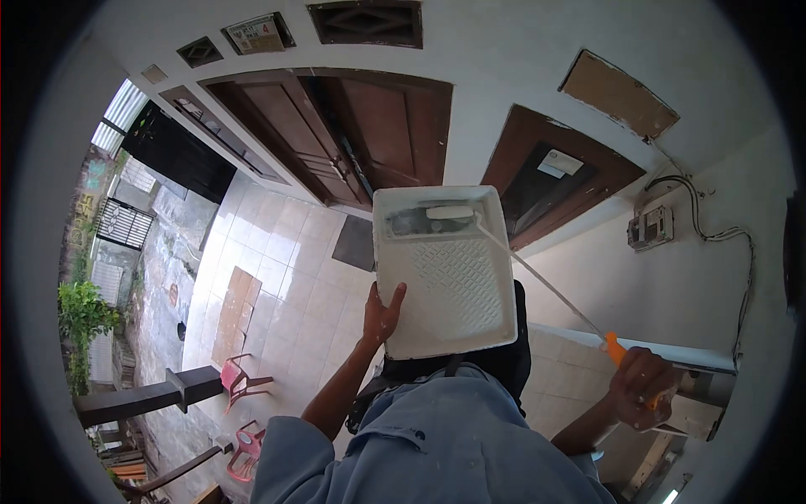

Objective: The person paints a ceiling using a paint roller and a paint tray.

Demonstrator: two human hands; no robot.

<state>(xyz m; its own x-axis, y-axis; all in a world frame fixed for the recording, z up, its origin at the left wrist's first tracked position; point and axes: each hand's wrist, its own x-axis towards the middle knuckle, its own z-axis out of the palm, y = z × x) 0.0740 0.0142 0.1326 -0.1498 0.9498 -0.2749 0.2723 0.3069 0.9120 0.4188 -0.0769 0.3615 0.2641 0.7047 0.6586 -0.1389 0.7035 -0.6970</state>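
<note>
Two-handed: pinches paint tray [457, 323] at one edge with left hand [384, 315], likely against tipping; grips roller handle [615, 346] in closed right hand [645, 388].

Blue-grey shirt [483, 445], short sleeves [290, 454], 1 pocket flap [401, 434]; trousers [506, 370] probably black.

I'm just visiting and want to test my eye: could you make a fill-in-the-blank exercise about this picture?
The left grip holds the tray, which is ____ in colour.
The right grip holds the roller by its ____ handle.
The double door is coloured ____.
The plate above it shows the red number ____.

Missing words: white; orange; brown; 4.
</note>
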